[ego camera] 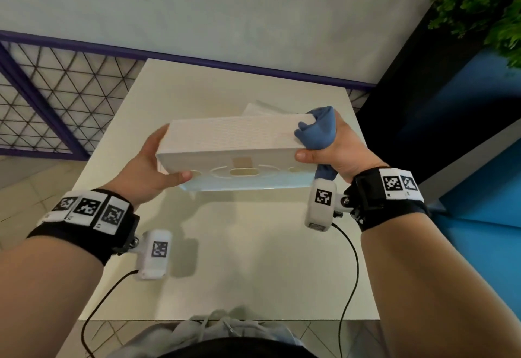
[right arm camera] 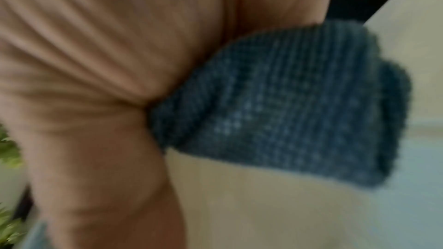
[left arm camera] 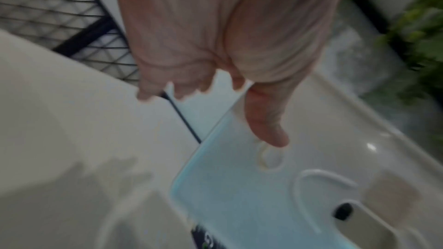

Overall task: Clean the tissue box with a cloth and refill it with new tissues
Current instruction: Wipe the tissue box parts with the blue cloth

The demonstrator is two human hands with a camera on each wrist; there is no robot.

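Observation:
I hold a white tissue box (ego camera: 225,140) in the air above the table, tilted so that its face with the oval slot (ego camera: 242,172) turns towards me. My left hand (ego camera: 158,166) grips its left end, thumb on the slotted face (left arm camera: 239,186), fingers behind. My right hand (ego camera: 329,143) clutches a bunched blue cloth (ego camera: 318,129) and presses it on the box's right end, thumb on the near edge. The right wrist view shows the blue cloth (right arm camera: 299,105) squeezed in the palm. A white pack of tissues (ego camera: 259,108) lies on the table behind the box, mostly hidden.
The small white table (ego camera: 225,259) stands against a pale wall. A purple-framed mesh fence (ego camera: 56,95) is at the left, a blue panel (ego camera: 479,160) and green plant (ego camera: 485,2) at the right. Cables hang from both wrist cameras over the table's near edge.

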